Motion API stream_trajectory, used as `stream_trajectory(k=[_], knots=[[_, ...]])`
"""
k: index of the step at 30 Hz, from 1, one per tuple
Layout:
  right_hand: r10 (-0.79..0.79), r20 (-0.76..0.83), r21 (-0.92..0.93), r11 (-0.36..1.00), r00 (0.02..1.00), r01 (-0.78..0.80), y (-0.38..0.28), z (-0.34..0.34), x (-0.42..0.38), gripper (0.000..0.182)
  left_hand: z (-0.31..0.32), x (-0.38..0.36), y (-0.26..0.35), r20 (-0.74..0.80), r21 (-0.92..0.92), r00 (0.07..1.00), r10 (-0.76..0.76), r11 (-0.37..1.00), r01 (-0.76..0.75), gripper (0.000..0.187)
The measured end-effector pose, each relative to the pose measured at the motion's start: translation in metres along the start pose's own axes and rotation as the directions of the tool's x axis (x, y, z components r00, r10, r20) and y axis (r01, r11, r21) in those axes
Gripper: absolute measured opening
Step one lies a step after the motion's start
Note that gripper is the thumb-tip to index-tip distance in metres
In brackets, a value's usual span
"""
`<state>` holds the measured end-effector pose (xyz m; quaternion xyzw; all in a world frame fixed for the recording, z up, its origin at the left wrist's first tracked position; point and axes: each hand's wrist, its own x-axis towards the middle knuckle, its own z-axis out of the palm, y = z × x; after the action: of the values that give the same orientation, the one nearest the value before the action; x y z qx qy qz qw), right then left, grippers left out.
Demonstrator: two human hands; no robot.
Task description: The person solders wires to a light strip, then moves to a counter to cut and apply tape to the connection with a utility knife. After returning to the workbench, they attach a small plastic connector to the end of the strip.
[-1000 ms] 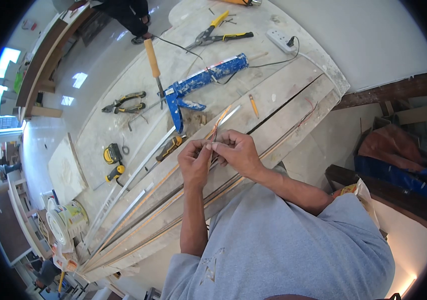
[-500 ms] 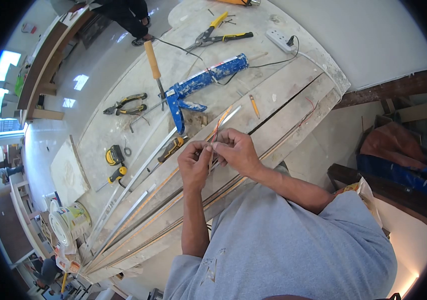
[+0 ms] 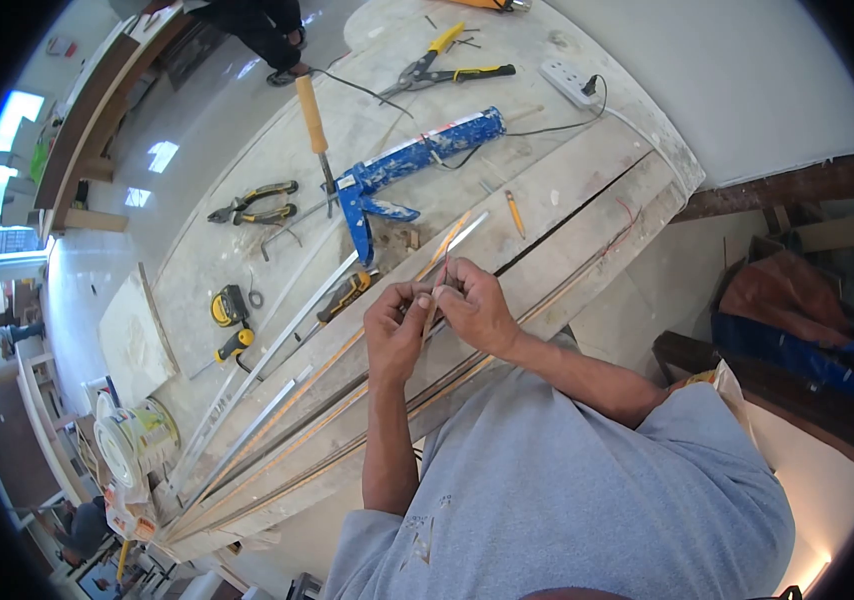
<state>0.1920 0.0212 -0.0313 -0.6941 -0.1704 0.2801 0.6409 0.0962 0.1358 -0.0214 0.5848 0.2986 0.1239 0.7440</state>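
Observation:
My left hand [image 3: 397, 325] and my right hand [image 3: 472, 305] meet over the workbench, fingertips pinched together. Between them are thin wires [image 3: 446, 264], reddish where they show above the fingers; their ends are hidden. A narrow orange strip [image 3: 450, 238] runs along the boards behind my hands, beside a thin silvery metal profile [image 3: 469, 230]. Left of my left hand lies a yellow-and-black handled tool [image 3: 347, 296]. Beyond it is a blue caulking gun [image 3: 417, 160], with a wooden-handled tool [image 3: 311, 120] leaning across it. A pencil [image 3: 515, 214] lies beyond my right hand.
Pliers [image 3: 255, 204], a tape measure [image 3: 229, 306], a yellow-black screwdriver [image 3: 235, 345] and tin snips [image 3: 437, 70] lie on the workbench [image 3: 277, 260]. A power strip [image 3: 567, 82] sits at the far right, its cable trailing. A bucket [image 3: 137, 435] stands left. People are in the background.
Both hands stay pinched together, with the fingers shifted slightly on the wires. The whole view has moved a little; the tools lie as before.

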Motion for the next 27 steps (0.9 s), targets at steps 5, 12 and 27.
stream_trajectory(k=[5,12,27], knots=[[0.087,0.083,0.198,0.975,0.993,-0.102,-0.008,-0.003,0.001,0.008,-0.002,-0.001,-0.006,0.017,-0.062,1.000,0.013,0.998,-0.012,0.015],[0.115,0.192,0.300,0.939,0.975,-0.170,-0.015,-0.016,0.001,0.006,-0.002,0.001,-0.014,0.083,0.017,0.996,-0.019,1.000,0.018,0.015],[0.268,0.268,0.031,0.958,0.925,-0.287,-0.024,-0.032,0.008,0.022,-0.008,0.002,-0.008,0.079,0.094,0.997,0.013,0.995,-0.020,0.013]])
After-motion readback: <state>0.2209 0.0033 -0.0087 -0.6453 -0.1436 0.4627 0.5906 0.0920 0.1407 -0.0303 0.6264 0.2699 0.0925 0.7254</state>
